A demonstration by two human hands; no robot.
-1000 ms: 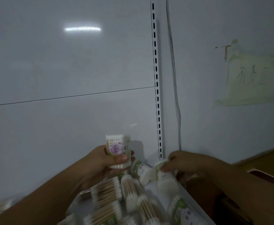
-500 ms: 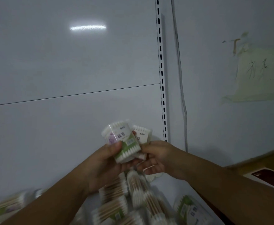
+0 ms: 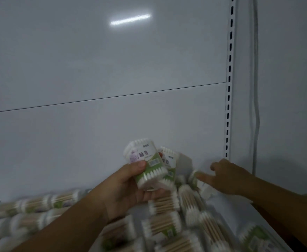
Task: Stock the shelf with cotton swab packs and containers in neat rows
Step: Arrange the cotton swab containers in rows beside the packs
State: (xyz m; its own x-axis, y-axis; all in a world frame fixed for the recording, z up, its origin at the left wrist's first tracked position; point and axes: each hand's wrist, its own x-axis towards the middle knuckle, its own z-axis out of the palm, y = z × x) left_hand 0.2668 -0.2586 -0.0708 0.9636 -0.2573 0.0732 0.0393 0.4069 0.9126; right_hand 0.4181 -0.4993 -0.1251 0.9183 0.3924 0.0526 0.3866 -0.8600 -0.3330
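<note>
Our left hand [image 3: 127,191] grips 2 cotton swab packs [image 3: 147,166], thumb across the front label. Our right hand [image 3: 229,177], fingers loosely spread, points toward a loose pack [image 3: 194,176] just left of its fingertips on the shelf [image 3: 229,210]. We judge the packs light and slick, so we grip across the flat sides.

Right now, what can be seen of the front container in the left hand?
The front container is a clear plastic box with a white ridged lid and a white, purple and green label. White swab tips show through its lower end. It tilts leftward, gripped by the left hand, thumb on label; a second container touches behind.
</note>
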